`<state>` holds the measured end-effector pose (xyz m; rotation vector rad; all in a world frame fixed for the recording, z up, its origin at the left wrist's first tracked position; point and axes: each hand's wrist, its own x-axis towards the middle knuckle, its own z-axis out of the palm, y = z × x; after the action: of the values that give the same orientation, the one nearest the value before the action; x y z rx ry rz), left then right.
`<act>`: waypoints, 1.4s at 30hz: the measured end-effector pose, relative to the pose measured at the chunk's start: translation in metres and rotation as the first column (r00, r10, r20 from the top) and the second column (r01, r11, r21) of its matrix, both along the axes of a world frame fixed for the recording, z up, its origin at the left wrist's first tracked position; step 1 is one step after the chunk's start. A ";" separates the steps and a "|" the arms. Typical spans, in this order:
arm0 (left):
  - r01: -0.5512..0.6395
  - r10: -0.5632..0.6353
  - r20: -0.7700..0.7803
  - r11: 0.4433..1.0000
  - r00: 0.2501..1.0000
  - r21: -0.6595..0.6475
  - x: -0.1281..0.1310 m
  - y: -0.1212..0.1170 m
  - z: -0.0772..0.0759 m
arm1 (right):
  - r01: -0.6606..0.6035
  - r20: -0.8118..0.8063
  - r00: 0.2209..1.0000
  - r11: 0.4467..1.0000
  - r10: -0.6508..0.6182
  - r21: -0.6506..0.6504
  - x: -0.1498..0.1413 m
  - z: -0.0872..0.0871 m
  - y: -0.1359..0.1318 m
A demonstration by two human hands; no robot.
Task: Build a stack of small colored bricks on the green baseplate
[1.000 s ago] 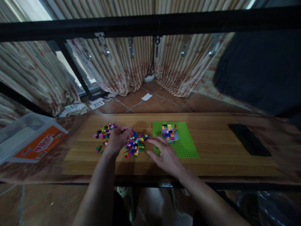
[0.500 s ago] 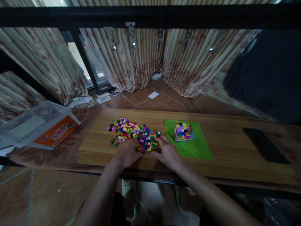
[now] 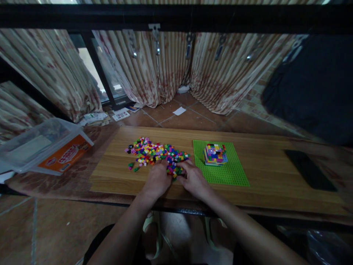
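A loose heap of small coloured toy bricks (image 3: 154, 151) lies on the wooden board. At its near edge is my left hand (image 3: 158, 177), back upward, fingers stretched against the bricks and partly hidden. From the other side my right hand (image 3: 193, 177) touches the heap, thumb and fingers apart, with bricks between the two hands. No brick held in either hand can be made out. Right of my right hand, a multicoloured block built of bricks (image 3: 215, 154) stands on a green studded baseplate (image 3: 234, 173).
A clear plastic box (image 3: 63, 129) with an orange label stands left of the wooden board (image 3: 110, 176). Toward the board's right end lies a dark flat phone-like slab (image 3: 310, 170). Striped curtains (image 3: 165, 73) hang behind, and a sheet of paper (image 3: 179, 110) is on the tiled floor.
My left hand has moved right and turned, closer to my right hand. The bricks between the hands are pushed closer together, and my right hand's fingers have curled a little.
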<state>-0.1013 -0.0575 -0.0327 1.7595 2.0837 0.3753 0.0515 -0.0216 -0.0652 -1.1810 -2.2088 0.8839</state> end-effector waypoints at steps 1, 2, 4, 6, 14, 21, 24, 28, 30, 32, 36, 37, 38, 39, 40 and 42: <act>0.001 -0.001 0.012 1.000 1.000 0.008 0.000 0.000 0.000 | 0.002 -0.009 1.000 1.000 -0.002 -0.002 0.000 0.000 0.000; 0.002 -0.002 0.026 1.000 1.000 0.018 -0.001 0.000 -0.001 | 0.003 -0.016 1.000 1.000 -0.003 -0.002 0.000 0.000 -0.001; 0.000 -0.001 0.051 1.000 0.999 0.029 -0.004 0.000 -0.001 | 0.000 -0.022 1.000 1.000 0.000 0.004 -0.001 0.001 -0.001; 0.004 -0.005 0.062 1.000 0.998 0.026 -0.007 0.001 -0.003 | 0.000 -0.016 1.000 1.000 0.000 0.015 0.000 0.002 -0.001; -0.017 0.016 -0.025 0.999 1.000 -0.035 -0.017 0.001 0.000 | 0.039 0.076 0.996 0.991 -0.049 0.126 0.011 0.010 0.010; 0.006 -0.007 -0.036 1.000 0.999 -0.016 -0.017 0.001 0.003 | 0.016 0.216 0.975 0.980 -0.059 0.199 0.000 0.011 0.016; 0.013 -0.014 -0.051 1.000 0.999 -0.022 -0.017 0.002 0.003 | 0.035 0.239 0.967 0.975 -0.089 0.221 -0.002 0.009 0.016; 0.023 -0.025 -0.085 0.999 0.996 -0.024 -0.016 0.002 0.006 | 0.009 0.244 0.967 0.969 -0.071 0.245 -0.001 0.006 0.017; 0.013 -0.016 -0.090 0.999 0.996 -0.034 -0.015 0.002 0.008 | 0.019 0.240 0.967 0.969 -0.080 0.245 -0.002 0.004 0.018; 0.003 -0.007 -0.092 0.999 0.996 -0.044 -0.014 0.003 0.010 | 0.034 0.223 0.971 0.971 -0.088 0.237 -0.003 0.003 0.019; -0.018 0.016 -0.107 1.000 0.994 -0.011 -0.012 0.005 0.014 | 0.060 0.129 0.987 0.973 -0.091 0.221 -0.002 0.005 0.021; -0.021 0.022 -0.098 1.000 0.995 0.006 -0.011 0.006 0.015 | 0.076 0.088 0.991 0.974 -0.096 0.212 -0.001 0.006 0.021; -0.019 0.021 -0.082 1.000 0.996 0.021 -0.009 0.007 0.016 | 0.092 0.040 0.994 0.976 -0.101 0.196 0.001 0.009 0.021; -0.009 0.012 -0.063 0.999 0.998 0.036 -0.007 0.008 0.016 | 0.109 -0.017 0.994 0.980 -0.107 0.167 0.003 0.011 0.021; 0.003 0.000 -0.046 0.999 0.999 0.051 -0.005 0.009 0.016 | 0.121 -0.081 0.991 0.985 -0.111 0.125 0.005 0.014 0.021; 0.021 -0.017 -0.042 0.996 0.999 0.084 0.002 0.011 0.015 | 0.122 -0.221 0.968 0.993 -0.117 0.008 0.011 0.020 0.020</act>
<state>-0.0995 -0.0461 -0.0182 1.8485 2.1060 0.4309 0.0627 -0.0017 -0.0453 -1.1347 -1.9454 0.8930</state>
